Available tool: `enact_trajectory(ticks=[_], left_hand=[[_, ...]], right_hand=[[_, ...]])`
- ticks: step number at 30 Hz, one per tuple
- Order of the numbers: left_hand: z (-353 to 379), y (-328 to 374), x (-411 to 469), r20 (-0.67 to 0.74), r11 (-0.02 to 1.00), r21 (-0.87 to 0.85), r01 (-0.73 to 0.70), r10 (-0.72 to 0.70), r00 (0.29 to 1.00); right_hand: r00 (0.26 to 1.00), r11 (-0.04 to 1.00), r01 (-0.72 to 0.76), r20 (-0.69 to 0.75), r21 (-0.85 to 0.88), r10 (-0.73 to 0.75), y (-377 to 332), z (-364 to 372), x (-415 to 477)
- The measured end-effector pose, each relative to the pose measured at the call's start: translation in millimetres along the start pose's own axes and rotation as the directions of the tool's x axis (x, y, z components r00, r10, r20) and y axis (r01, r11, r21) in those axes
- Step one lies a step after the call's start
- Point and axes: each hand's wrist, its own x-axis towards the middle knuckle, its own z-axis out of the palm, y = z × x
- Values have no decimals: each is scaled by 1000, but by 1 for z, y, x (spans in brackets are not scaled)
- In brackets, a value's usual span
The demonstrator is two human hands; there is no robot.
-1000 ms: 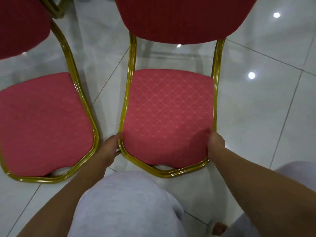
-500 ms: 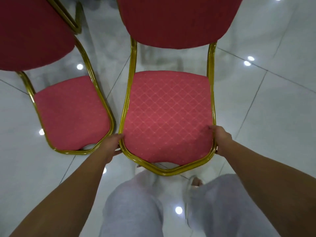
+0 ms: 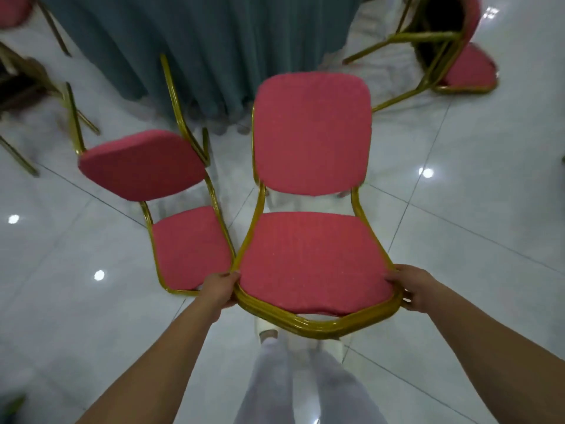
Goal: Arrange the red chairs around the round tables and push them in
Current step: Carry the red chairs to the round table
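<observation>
Chair point(image 3: 312, 264) is center frame, red seat + red back, gold frame, facing the person. Back points toward the counter point(image 3: 198, 41), which has a teal cloth hanging to the floor point(image 3: 458, 270). Chair sits just short of the cloth, not pushed in. Chair legs are hidden under the seat, so can't tell if it's lifted or on the floor.

L hand point(image 3: 218, 290) grips the seat frame at the front-left corner, fingers curled under the rim. R hand point(image 3: 412, 289) grips the front-right corner, thumb on the cushion edge, fingers wrapped below the frame. Both arms are stretched fwd.

2nd chair point(image 3: 189, 243) is just beside the chair on its left, same red/gold, back angled left. The two seat frames meet or overlap near the L hand; can't tell if there's real contact. 3rd chair point(image 3: 467, 68) is upper right, well apart, tilted, gold legs pointing left. Part of another red chair back point(image 3: 12, 7) shows at the top-left corner, blurred.

Pale trousers point(image 3: 305, 390) and a foot point(image 3: 267, 333) show below the seat. Floor is glossy white tile w/ light spots.
</observation>
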Motion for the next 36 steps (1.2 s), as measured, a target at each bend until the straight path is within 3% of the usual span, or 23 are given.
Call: enact_trajectory(ticks=[6,10,13,15,17,19,24,30,36], left_hand=[[-7,45,-37,124,995,-93,-18,30,992],[-5,86,-48,226,983,-141,-121,151,962],[-4,120,-55,269,960,-53,-274,278,922],[-7,143,-57,255,925,28,-379,360,897],[-9,167,-59,280,876,95,-472,432,857],[-15,190,-60,334,847,123,-517,455,825],[-32,210,-50,380,851,123,-511,435,816],[-83,143,-20,303,914,145,-379,324,896],[-158,62,5,89,981,-35,-191,193,977]], right_hand=[[981,982,160,-124,97,-148,-45,-30,-69],[906,920,385,-218,75,-362,-76,-24,-100],[777,820,534,-263,-205,-572,-90,-7,-126],[688,726,542,-272,-422,-672,-102,4,-139],[645,643,533,-227,-550,-729,-117,13,-151],[645,606,538,-177,-585,-743,-128,21,-159],[679,641,624,-97,-447,-728,-117,50,-166],[754,657,580,12,-482,-656,-78,112,-153],[776,584,587,184,-560,-603,-79,193,-149]])
